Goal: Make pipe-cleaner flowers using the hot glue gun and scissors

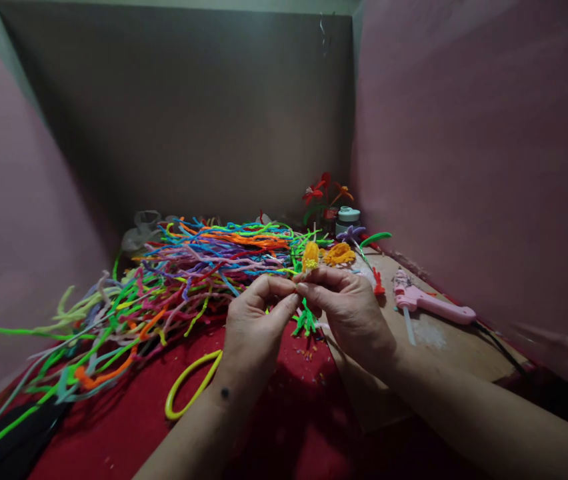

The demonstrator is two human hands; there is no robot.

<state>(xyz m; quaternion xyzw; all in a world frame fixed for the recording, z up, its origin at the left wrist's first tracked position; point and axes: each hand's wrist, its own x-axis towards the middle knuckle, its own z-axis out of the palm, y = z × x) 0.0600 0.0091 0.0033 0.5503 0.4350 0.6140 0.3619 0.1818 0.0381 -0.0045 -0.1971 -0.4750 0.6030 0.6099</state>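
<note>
Both hands meet above the middle of the table, fingertips touching. My left hand (pixel 259 320) is closed in a pinch of thumb and forefinger; what lies between those fingertips is too small to make out. Opposite it, my right hand (pixel 351 310) is also pinched closed. A yellow-orange pipe-cleaner flower (pixel 311 255), with small bright yellow tips at its front, rises from behind the right fingers and appears held there; its lower end is hidden. Below the hands lies a green pipe-cleaner piece (pixel 306 320). Beyond the right hand rests an orange pipe-cleaner bundle (pixel 339 254).
A large heap of coloured pipe cleaners (pixel 204 257) spreads to the left. A pink glue gun (pixel 431 301) lies on a brown board (pixel 469 347) at right. Red pipe-cleaner flowers (pixel 314 192) and a lidded jar (pixel 348 217) stand behind. A yellow loop (pixel 173 399) lies on the red cloth (pixel 149 427).
</note>
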